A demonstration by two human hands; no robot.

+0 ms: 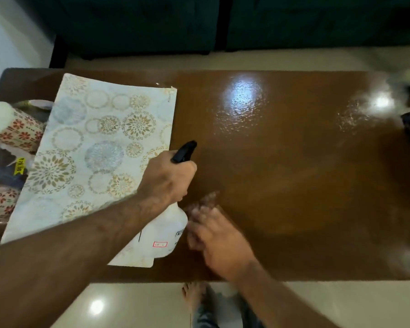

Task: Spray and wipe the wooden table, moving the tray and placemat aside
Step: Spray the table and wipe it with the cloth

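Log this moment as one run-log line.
left hand: holding spray bottle | right hand: blurred, empty | placemat: left side | table: wet

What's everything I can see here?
table: one, glossy brown, centre, wet patches on far side
placemat: one, pale with circle patterns, left part of table
spray bottle: one, white with black nozzle, near edge of placemat
floral items: red-patterned, far left, number unclear
sofa: dark green, beyond table
floor: pale tiles
foot: one, bare, below table edge
left hand: gripping spray bottle
right hand: blurred, beside bottle
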